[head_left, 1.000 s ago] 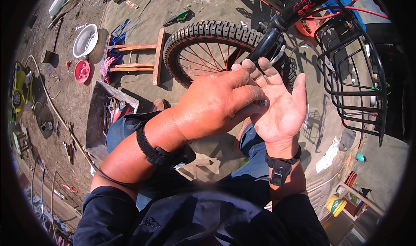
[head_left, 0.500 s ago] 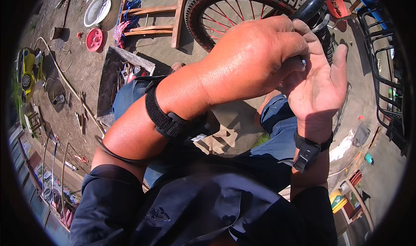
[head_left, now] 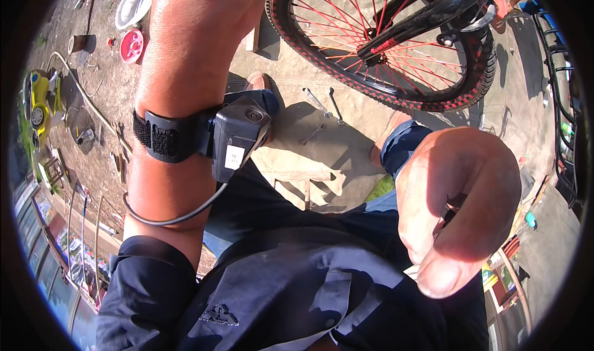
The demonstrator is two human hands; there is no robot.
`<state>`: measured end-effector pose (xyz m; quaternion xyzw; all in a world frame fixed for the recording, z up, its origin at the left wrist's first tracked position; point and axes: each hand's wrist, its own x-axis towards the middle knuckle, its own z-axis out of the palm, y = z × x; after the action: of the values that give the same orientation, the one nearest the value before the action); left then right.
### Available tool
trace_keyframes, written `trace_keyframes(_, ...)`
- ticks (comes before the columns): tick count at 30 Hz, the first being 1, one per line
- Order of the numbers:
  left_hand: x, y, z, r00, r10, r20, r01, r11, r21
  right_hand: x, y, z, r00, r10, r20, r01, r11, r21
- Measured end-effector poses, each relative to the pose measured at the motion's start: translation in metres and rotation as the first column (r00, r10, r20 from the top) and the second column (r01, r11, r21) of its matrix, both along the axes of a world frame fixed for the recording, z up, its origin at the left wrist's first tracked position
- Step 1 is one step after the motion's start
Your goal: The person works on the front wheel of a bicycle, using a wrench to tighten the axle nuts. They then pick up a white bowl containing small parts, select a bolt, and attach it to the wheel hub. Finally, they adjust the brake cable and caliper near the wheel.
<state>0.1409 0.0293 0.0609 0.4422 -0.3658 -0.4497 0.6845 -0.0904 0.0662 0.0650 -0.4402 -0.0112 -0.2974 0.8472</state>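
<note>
Right hand [head_left: 461, 209] curls closed, apart from red-spoked bicycle wheel [head_left: 427, 102].
Contents hidden; left hand [head_left: 207, 4] crosses top edge, finger state can't be told.

Head-worn fisheye faces steeply down over dark-blue cloth shirt [head_left: 272, 270]; curled bare right hand [head_left: 461, 209] nearest lens, round black-and-red bicycle wheel [head_left: 396, 96] farther.

The bicycle fork [head_left: 427, 23] is glossy, black-coated metal, the spokes [head_left: 405, 62] look like thin red metal, and the tyre [head_left: 433, 106] is matt rubber with a rough, knobbly tread. The wrist strap [head_left: 164, 137] is black cloth with a fuzzy patch, the camera box [head_left: 238, 131] smooth, hard plastic bearing a white paper-like label [head_left: 234, 157], and the cable [head_left: 179, 222] smooth and rubbery. The shirt [head_left: 278, 270] is dark cloth with a faint sheen, the wrenches [head_left: 335, 107] metal, the dish [head_left: 131, 47] shiny pink plastic
</note>
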Motion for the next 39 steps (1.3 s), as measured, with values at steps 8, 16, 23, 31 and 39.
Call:
trace_keyframes(8,0.005,-0.001,-0.013,0.805,-0.194,-0.561,0.227,0.974,-0.011,0.014,0.033,0.013,0.978,-0.007,0.21,0.012,1.0,-0.025)
trace_keyframes(16,-0.02,0.019,-0.009,0.996,0.041,0.079,-0.035,0.997,-0.075,0.012,0.059,0.021,0.957,-0.032,0.288,0.053,0.996,-0.066)
trace_keyframes(23,-0.015,0.054,0.016,0.992,0.06,0.115,-0.053,0.997,-0.065,-0.014,0.093,0.041,0.986,0.027,0.162,0.004,0.982,-0.188)
trace_keyframes(31,0.006,0.048,-0.013,0.984,-0.079,0.157,0.085,0.996,-0.031,-0.109,0.069,0.093,0.986,0.113,-0.123,-0.147,0.938,-0.313)
trace_keyframes(39,-0.018,0.075,-0.037,0.983,-0.135,0.128,0.096,0.956,0.276,-0.319,0.183,0.047,0.179,-0.84,-0.513,0.775,0.441,-0.452)
